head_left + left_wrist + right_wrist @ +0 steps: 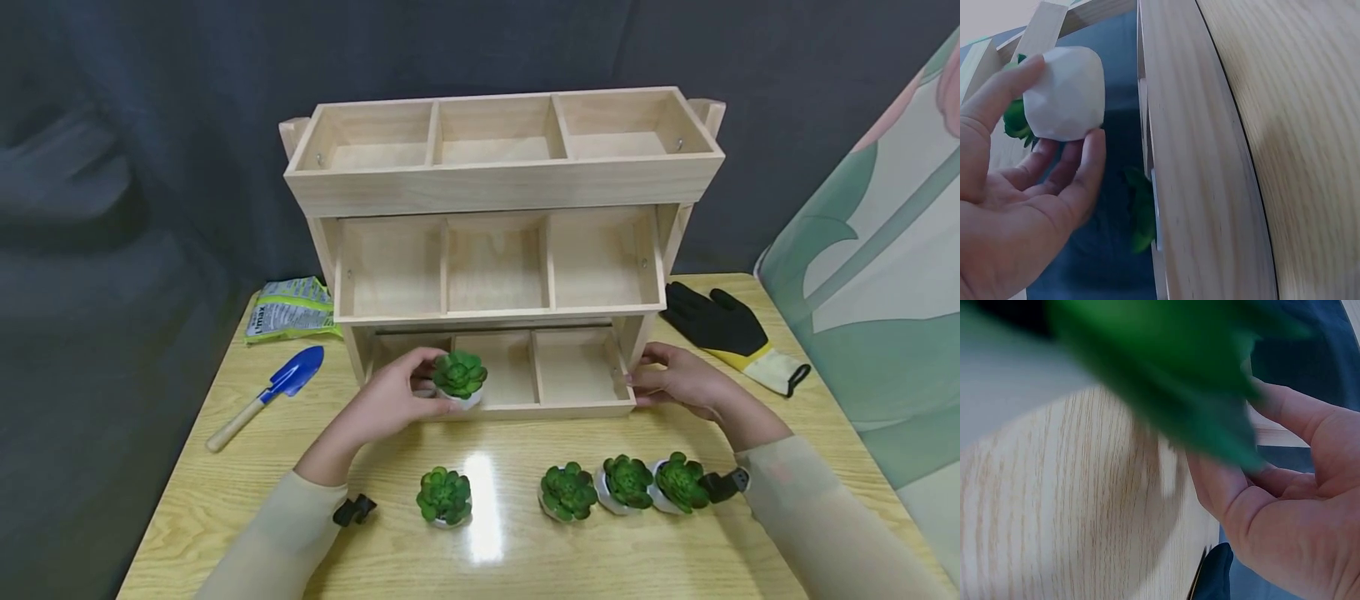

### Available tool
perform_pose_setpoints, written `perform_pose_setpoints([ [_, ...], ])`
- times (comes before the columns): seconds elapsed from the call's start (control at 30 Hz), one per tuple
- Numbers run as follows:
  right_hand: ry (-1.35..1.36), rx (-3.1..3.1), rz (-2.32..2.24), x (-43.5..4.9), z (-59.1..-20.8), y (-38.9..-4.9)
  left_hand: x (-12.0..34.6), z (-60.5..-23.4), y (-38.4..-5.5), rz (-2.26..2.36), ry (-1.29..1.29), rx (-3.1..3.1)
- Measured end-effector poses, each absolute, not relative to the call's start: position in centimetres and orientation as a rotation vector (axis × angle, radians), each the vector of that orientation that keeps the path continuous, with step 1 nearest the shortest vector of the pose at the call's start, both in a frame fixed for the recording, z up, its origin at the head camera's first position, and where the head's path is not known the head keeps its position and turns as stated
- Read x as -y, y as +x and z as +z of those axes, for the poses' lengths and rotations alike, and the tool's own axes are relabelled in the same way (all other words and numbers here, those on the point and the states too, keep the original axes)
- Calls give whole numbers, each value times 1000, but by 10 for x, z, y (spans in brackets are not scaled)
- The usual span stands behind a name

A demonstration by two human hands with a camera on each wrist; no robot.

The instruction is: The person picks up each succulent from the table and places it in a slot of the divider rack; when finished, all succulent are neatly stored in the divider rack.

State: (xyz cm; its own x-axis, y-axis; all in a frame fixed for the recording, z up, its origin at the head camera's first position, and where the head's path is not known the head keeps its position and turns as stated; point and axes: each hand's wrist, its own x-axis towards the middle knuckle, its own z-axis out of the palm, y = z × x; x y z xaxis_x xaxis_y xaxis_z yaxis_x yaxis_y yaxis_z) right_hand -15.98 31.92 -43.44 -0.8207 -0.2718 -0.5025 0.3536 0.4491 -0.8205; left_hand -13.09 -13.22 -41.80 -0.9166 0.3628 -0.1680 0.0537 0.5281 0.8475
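My left hand [397, 396] pinches the white faceted pot [1066, 94] of a small artificial succulent [461, 374] between thumb and fingers. The pot is at the front of the bottom box of the wooden planter stand [502, 190], around its left and middle compartments. In the left wrist view, another green succulent [1141, 209] shows behind the box's front board [1204, 162]; the hand hides it in the head view. At the stand's lower right end, my right hand [678, 382] grips the end of the bottom box, fingers curled. Blurred green leaves [1166, 375] partly cover that hand in the right wrist view.
Several potted succulents stand in front of the stand, including a single one [444, 497] at left and a row [628, 482] at right. A blue trowel [296, 372] and a soil bag [291, 310] lie left. Right of the stand lies a black-and-yellow glove [720, 325].
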Motion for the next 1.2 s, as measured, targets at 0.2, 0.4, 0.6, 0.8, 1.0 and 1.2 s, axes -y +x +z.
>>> perform_pose_setpoints([
  [0.2, 64, -2122, -1383, -319, -434, -160, 114, -423, -143, 1272, 318, -2493],
  [0.4, 46, -2116, -1381, -318, -433, -160, 96, -423, -152, 1209, 328, -2521],
  [0.6, 39, -2117, -1374, -319, -433, -160, 82, -416, -154, 1066, 320, -2605],
  [0.8, 26, -2114, -1378, -320, -434, -160, 70, -415, -159, 1033, 303, -2603],
  [1.0, 30, -2115, -1375, -321, -434, -160, 58, -419, -164, 998, 308, -2595],
  [1.2, 37, -2112, -1378, -320, -434, -160, 51, -426, -171, 892, 348, -2629],
])
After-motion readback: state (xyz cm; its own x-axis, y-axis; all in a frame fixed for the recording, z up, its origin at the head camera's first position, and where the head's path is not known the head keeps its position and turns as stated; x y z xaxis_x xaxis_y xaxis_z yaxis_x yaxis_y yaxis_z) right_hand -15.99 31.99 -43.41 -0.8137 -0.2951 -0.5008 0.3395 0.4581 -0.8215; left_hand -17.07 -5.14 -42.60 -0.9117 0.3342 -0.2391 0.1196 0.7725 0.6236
